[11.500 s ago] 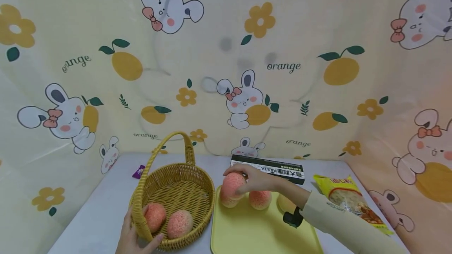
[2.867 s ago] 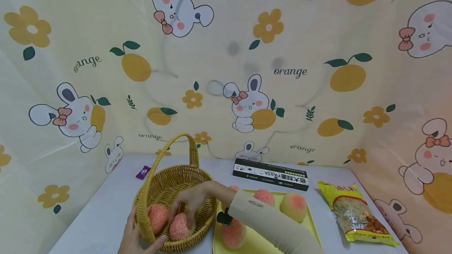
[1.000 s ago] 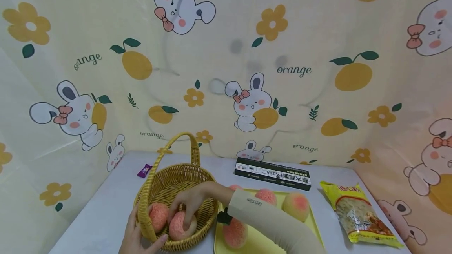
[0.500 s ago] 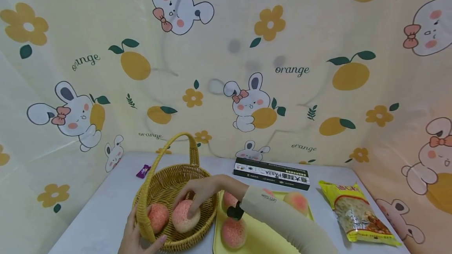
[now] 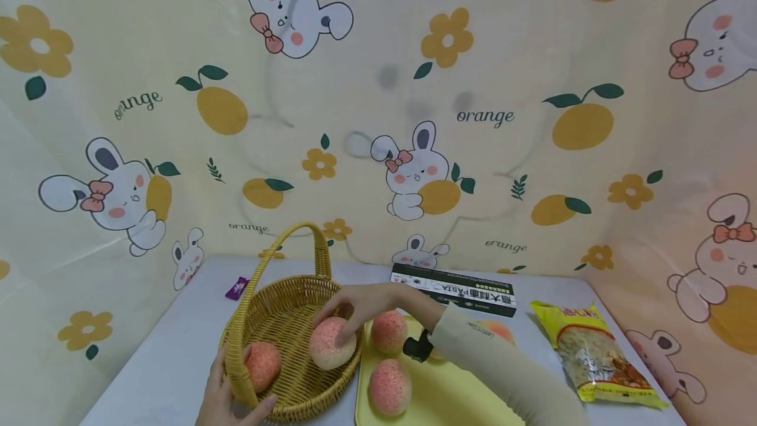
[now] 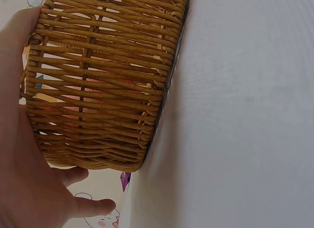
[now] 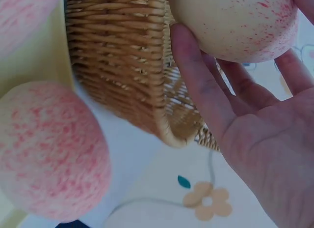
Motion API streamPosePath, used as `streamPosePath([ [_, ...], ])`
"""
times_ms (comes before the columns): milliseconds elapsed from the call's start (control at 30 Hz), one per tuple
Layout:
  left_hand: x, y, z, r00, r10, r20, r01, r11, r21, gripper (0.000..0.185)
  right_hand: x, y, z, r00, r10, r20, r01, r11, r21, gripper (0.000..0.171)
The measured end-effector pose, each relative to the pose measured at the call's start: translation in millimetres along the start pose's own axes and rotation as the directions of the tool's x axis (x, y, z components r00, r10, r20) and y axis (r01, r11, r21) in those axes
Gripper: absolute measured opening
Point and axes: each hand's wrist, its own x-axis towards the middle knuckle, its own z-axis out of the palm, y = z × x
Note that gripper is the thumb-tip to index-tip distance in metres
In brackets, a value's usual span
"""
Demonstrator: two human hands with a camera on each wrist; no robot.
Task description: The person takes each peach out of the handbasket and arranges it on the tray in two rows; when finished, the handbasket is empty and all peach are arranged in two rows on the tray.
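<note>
In the head view, my right hand (image 5: 361, 304) grips a pink-speckled cream peach (image 5: 331, 345) with fingertips and thumb, over the right part of the wicker basket (image 5: 349, 383). The right wrist view has this peach (image 7: 235, 26) above the basket's rim, fingers spread round its underside. A redder peach (image 5: 262, 365) lies inside the basket at the left. My left hand (image 5: 227, 393) holds the basket's near left side by the handle's foot; in the left wrist view the hand (image 6: 24, 159) lies along the woven wall (image 6: 98, 90).
Right of the basket is a yellow tray (image 5: 449, 393) with several peaches, including one at the back left (image 5: 389, 332) and one in front (image 5: 390, 386); my forearm partly hides others. Behind stand a pasta box (image 5: 455, 291), a yellow food bag (image 5: 597, 354) and a small purple packet (image 5: 238, 288).
My right hand has lifted the speckled peach off the basket's floor and carried it right, towards the rim. Earlier, it held a peach over the tray. The left hand stays on the basket.
</note>
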Motion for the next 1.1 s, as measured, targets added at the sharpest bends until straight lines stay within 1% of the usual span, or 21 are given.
streamPosePath([
  [167, -0.6, -1.0, 0.4, 1.000, -0.005, 0.010, 0.005, 1.000, -0.005, 0.089, -14, 5, -2, 0.999, 0.002, -0.038, -0.004, 0.999, -0.053, 0.047],
  [367, -0.5, -0.4, -0.2, 0.999, -0.032, 0.028, 0.032, 0.999, -0.013, 0.090, -32, 3, -8, 0.996, 0.023, -0.091, -0.025, 0.999, -0.029, 0.047],
  [600, -0.7, 1.5, 0.3, 0.999, -0.040, 0.026, 0.040, 0.999, -0.005, 0.091, -54, 4, -10, 0.991, 0.045, -0.127, -0.046, 0.999, 0.000, 0.045],
  [767, -0.8, 2.8, -0.7, 0.999, -0.041, 0.023, 0.042, 0.999, -0.008, 0.091, -67, 4, -7, 0.987, 0.051, -0.155, -0.054, 0.998, -0.014, 0.044],
  [967, 0.5, 3.3, -3.2, 0.995, -0.080, 0.054, 0.080, 0.997, 0.009, 0.094, -77, 11, -2, 0.983, 0.060, -0.172, -0.067, 0.997, -0.035, 0.045],
  [1100, 1.3, 1.9, -2.4, 0.994, -0.087, 0.060, 0.087, 0.996, 0.000, 0.094, -85, 15, 0, 0.977, 0.102, -0.186, -0.104, 0.995, -0.002, 0.045],
])
